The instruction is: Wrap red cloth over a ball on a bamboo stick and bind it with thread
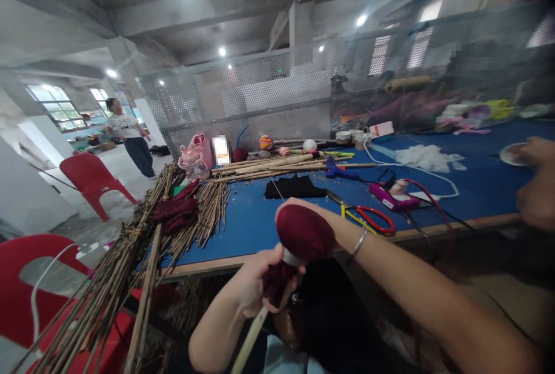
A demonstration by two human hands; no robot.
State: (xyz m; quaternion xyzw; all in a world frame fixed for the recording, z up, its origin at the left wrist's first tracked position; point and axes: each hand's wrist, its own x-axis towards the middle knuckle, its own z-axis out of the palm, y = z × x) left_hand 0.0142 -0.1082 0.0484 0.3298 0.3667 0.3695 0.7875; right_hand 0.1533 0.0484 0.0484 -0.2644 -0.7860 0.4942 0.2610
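Observation:
My left hand (264, 281) is wrapped round the neck of a padded mallet. Its round head (306, 232) is covered in smooth maroon cloth, with a white band below it and gathered maroon cloth inside my grip. The pale wooden stick (251, 339) slants down toward my lap. My right hand (299, 203) reaches in behind the head. Most of its fingers are hidden there, so its hold is unclear. A thin pale line, perhaps thread, rises up-left from beside the head. On the table behind lie a black cloth (295, 187) and red-handled scissors (375, 219).
Bundled sticks (125, 252) and maroon cloth (176, 215) cover the left of the blue table (243, 218). A purple power strip (394, 197) with cords lies right. Another person's hand (540, 154) works at far right. Red chairs (93, 177) stand left; a person (130, 131) stands beyond.

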